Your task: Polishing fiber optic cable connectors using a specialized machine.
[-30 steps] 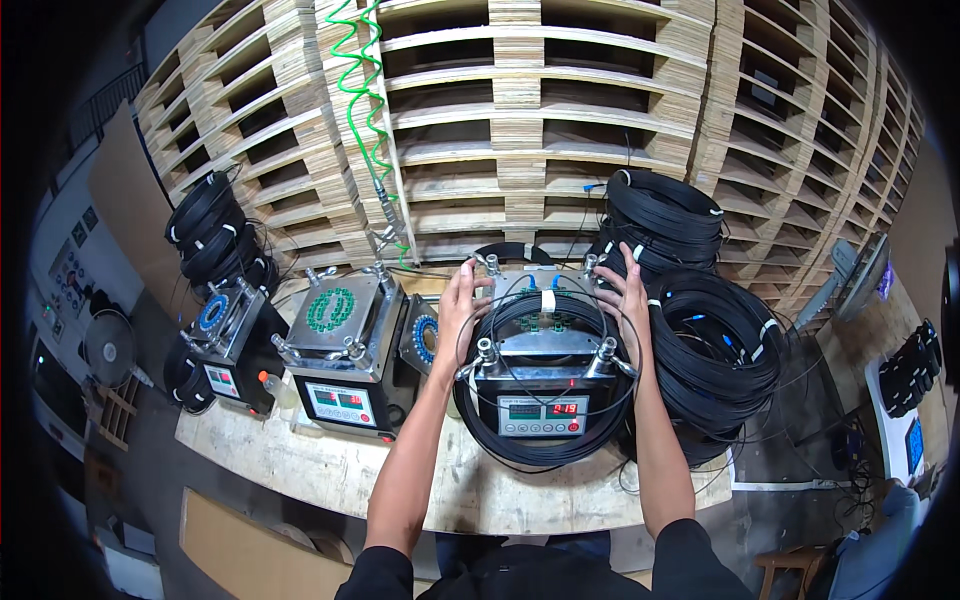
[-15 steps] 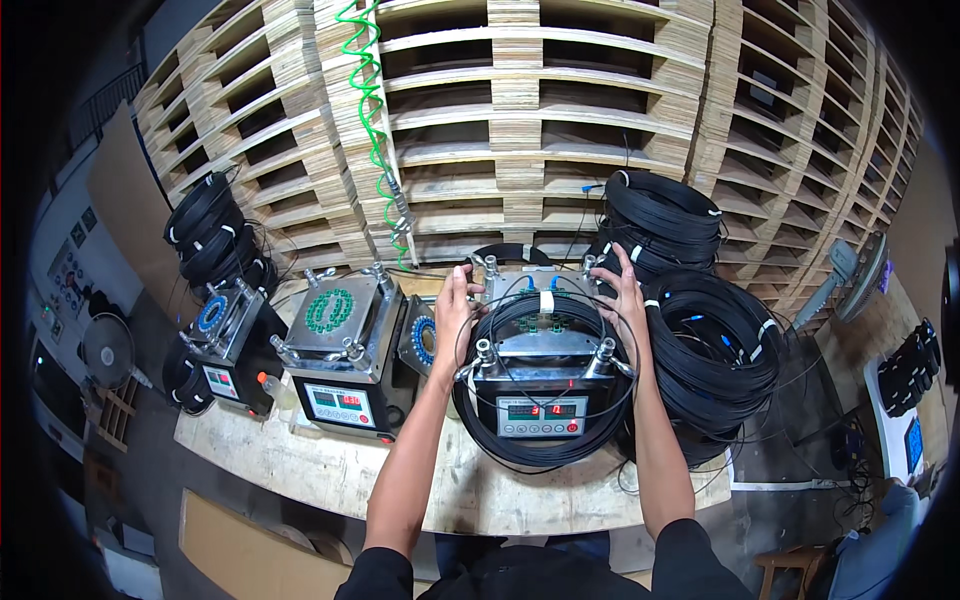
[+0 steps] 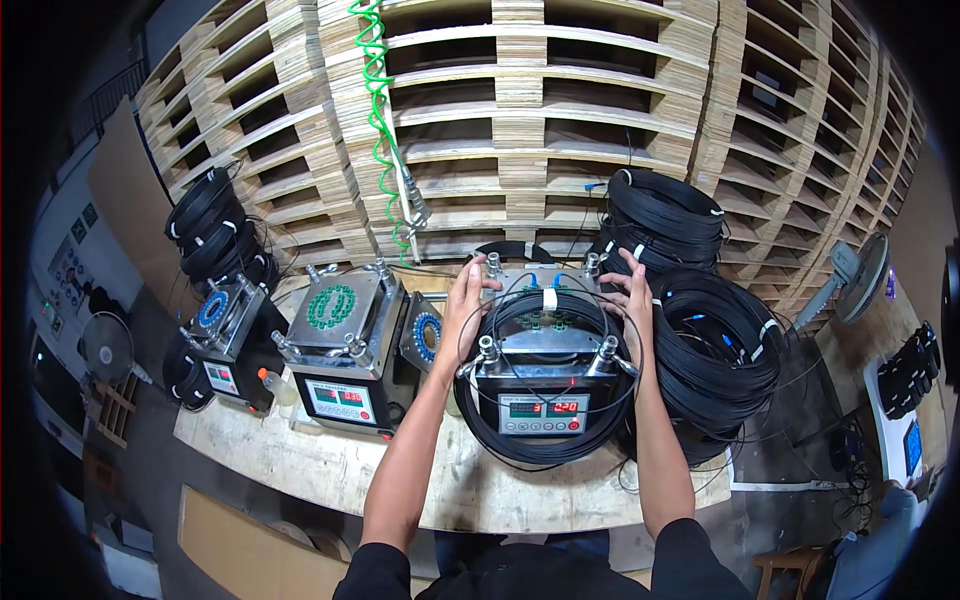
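Right now both forearms come up from the lower edge over the worn wooden bench (image 3: 300, 460), and nearest of all is the grey machine (image 3: 543, 385) with a red-digit display on its front face. Draped around that machine hangs a black cable coil (image 3: 500, 440), its loop drooping below the display and running up either side. Left hand (image 3: 465, 300) sits at the coil's upper left, fingers spread loosely and laid on the strands beside a metal post, not clenched into a fist. Right hand (image 3: 632, 295) mirrors it on the upper right, fingers half open and resting on the coil's outer strands; whether either hand actually pinches a strand, I cannot tell. Just right of that hand, a big stack of black coils (image 3: 720, 350) touches the machine's side. Left of the left hand stands a second machine (image 3: 340, 350) with a ring of green fittings on top. Further back, a green spiral hose (image 3: 380, 110) hangs before stacked wooden pallets (image 3: 540, 120)
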{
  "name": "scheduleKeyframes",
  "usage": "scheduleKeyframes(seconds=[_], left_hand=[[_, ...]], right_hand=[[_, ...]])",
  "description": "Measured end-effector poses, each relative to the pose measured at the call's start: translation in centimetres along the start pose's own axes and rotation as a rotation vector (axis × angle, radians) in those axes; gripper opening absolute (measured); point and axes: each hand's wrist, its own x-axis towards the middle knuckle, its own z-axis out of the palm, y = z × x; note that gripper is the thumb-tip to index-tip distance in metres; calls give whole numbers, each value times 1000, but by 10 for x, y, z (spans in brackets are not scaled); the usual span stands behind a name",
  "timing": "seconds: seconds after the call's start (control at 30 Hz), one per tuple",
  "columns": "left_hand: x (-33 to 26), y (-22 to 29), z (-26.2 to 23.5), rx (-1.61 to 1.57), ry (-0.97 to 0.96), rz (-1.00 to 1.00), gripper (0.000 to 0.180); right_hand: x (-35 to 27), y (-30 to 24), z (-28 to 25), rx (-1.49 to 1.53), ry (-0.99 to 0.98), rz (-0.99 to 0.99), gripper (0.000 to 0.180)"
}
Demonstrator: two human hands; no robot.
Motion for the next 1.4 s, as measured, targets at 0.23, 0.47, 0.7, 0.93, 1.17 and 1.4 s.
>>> scheduleKeyframes(seconds=[0.23, 0.47, 0.7, 0.93, 1.17, 1.4], left_hand=[[-1, -5, -2, -5, 70, -56, 55], [-2, 2, 0, -40, -8, -42, 58], [-1, 1, 1, 12, -9, -1, 56], [-2, -7, -7, -26, 54, -85, 54], [-5, 0, -1, -170, 151, -90, 57], [-4, 3, -2, -128, 42, -99, 56]], right_hand=[[4, 1, 3, 42, -103, 77, 70], [2, 2, 10, 104, -34, 63, 69], [3, 6, 1, 29, 20, -28, 66], [-2, -2, 7, 63, -20, 67, 65], [-2, 0, 5, 57, 25, 30, 65], [2, 5, -2, 38, -4, -19, 65]])
